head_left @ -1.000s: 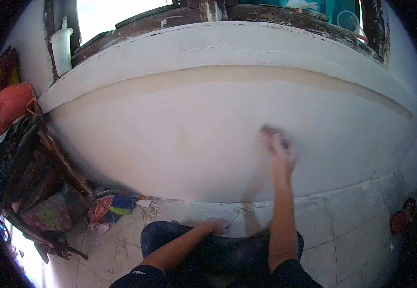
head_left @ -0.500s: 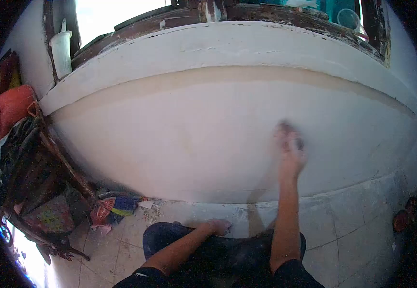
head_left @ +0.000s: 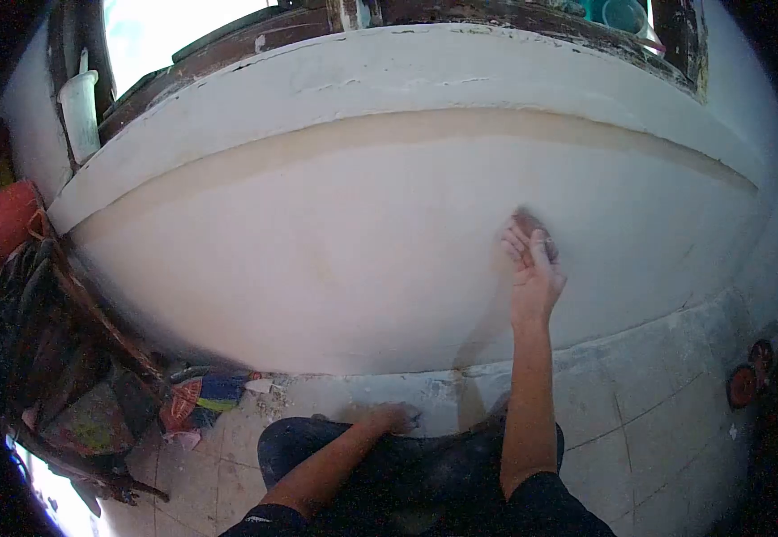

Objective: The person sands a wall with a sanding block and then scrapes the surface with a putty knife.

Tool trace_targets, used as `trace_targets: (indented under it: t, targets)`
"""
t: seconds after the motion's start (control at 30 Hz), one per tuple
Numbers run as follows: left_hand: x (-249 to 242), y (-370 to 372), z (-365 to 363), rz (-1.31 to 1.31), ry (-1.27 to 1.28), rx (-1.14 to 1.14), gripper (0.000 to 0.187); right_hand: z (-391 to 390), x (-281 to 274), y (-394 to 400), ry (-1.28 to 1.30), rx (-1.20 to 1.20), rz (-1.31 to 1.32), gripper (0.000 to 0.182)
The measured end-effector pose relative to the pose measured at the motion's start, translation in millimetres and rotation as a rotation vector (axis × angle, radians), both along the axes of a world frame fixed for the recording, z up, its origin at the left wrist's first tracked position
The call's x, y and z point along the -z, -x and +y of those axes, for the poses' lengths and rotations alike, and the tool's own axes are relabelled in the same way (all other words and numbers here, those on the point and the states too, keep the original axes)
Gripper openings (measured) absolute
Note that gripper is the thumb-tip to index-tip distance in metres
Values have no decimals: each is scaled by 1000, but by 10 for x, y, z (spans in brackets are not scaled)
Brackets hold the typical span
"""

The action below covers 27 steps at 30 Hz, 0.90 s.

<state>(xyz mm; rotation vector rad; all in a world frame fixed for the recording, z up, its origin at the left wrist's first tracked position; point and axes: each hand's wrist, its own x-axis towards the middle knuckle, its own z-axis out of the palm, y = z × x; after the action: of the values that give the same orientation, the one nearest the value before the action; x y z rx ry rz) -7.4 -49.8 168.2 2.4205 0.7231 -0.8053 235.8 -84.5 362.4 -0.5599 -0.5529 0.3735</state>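
Note:
Against the white wall (head_left: 362,242), right of its middle, my right hand (head_left: 532,259) is closed round a small reddish-brown piece (head_left: 529,223), which looks like a sanding sheet or pad and lies against the wall surface. My left hand (head_left: 398,418) rests low by my left knee, near the foot of the wall. Its fingers are dim and blurred, and whether they hold anything cannot be made out.
A windowsill ledge (head_left: 389,72) runs above the wall, with a white container (head_left: 80,112) at its left end. Left stand a dark cloth-draped chair (head_left: 49,313) and a red cushion (head_left: 4,224). Round reddish objects (head_left: 743,385) lie on the tiled floor (head_left: 586,456) at right.
My right hand has moved slightly up and left in the view and is less blurred. The camera view has shifted a little. My left hand stays low by the knee.

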Motion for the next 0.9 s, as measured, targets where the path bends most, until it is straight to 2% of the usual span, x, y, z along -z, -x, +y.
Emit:
trace_targets:
  t: [0.07,0.13,0.17,0.23,0.27,0.33,0.4,0.47,0.5,0.53,0.57,0.6,0.63,0.67,0.7,0.73,0.77,0.8,0.87,0.9]
  targets:
    - [-190,-31,-57,22,-19,-22,51,18,67,4,40,-2,3,32]
    - [1149,-96,310,-68,12,153,51,89,121,177,175,-242,-44,31]
    - [1771,-129,481,-115,25,240,50,139,187,265,180,-234,-39,31]
    - [2049,-51,466,-201,32,221,49,224,306,409,286,-284,-343,33]
    - [2114,3,499,-290,28,191,48,203,291,392,281,-287,-339,33]
    - [1864,-29,506,-200,32,158,48,138,154,277,265,-97,-150,33]
    - [1671,-55,459,-118,49,119,48,39,80,46,78,-54,57,31]
    - [1607,-69,432,-125,-52,152,57,-22,93,-147,20,19,57,30]
    - [1355,-67,374,-131,-51,146,57,-36,92,-192,-37,104,58,30]
    - [912,-50,271,-118,48,98,60,-13,83,-111,-34,102,53,30]
    - [672,-45,207,-102,147,51,64,42,70,66,7,41,36,31]
    - [885,-76,259,-101,148,52,64,88,66,225,45,-18,23,32]
    - [1300,-109,350,-175,132,70,66,140,126,340,49,-15,29,32]
    - [1542,-94,372,-244,119,88,68,208,233,443,136,-90,-144,32]
    - [1328,-56,322,-236,116,93,68,251,280,483,214,-164,-320,31]
    - [881,-11,207,-188,83,68,68,231,257,454,210,-160,-314,31]
    - [616,16,150,-145,50,38,68,196,198,389,213,-110,-198,31]
    - [781,8,215,-146,45,32,68,159,140,319,215,-64,-83,30]
    - [1292,-74,368,-127,50,107,67,8,55,67,57,-5,-6,30]
    - [1156,-56,336,-132,49,105,67,-22,66,-46,56,-6,-12,30]
